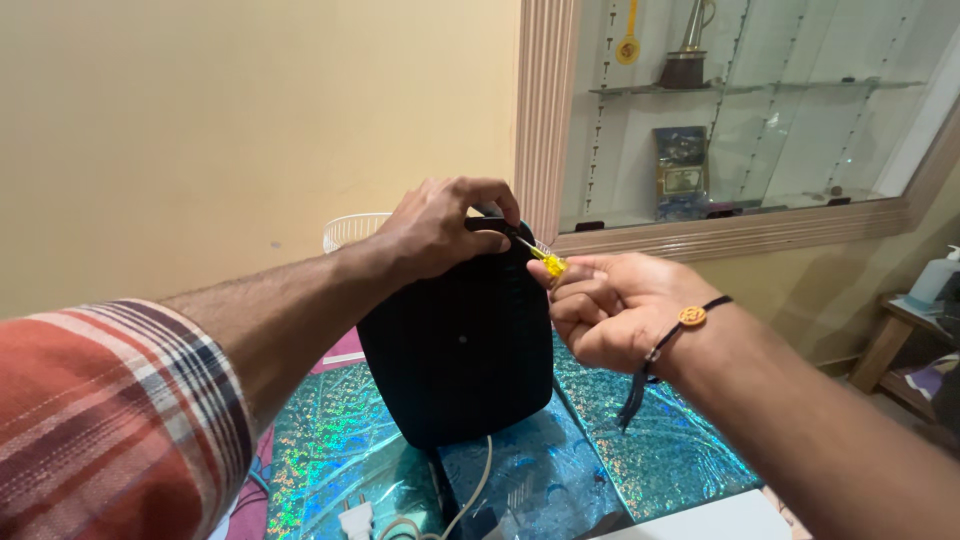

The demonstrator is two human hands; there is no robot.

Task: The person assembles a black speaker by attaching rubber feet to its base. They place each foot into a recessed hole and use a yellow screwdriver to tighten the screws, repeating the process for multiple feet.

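While it stands upright at the middle of the frame, the black housing [462, 350] is steadied from above by the left hand [440, 228], whose fingers curl closed over its top edge, apparently so the body does not tip or turn under the tool. Its face is dark, matte and finely ribbed, with rounded corners and a small hole near the centre. The right hand [610, 305], just right of centre, is closed around a small screwdriver [545, 260]; the clear yellow handle shows between the fingertips and the thin metal shaft angles up-left to the housing's top right corner, where the tip seems to meet it. A dark cord bracelet [690, 316] with an orange bead sits on that wrist.

Under the housing lies a glossy blue-green sheet [650, 440] with a shimmering holographic pattern. A white cord [470, 500] trails from the housing's base to a plug [355, 520] at the lower edge. Behind the left hand a white wire grille [352, 230] peeks out. At the upper right, a glass-shelved cabinet [760, 120] in a ridged frame holds a trophy and a framed plaque.
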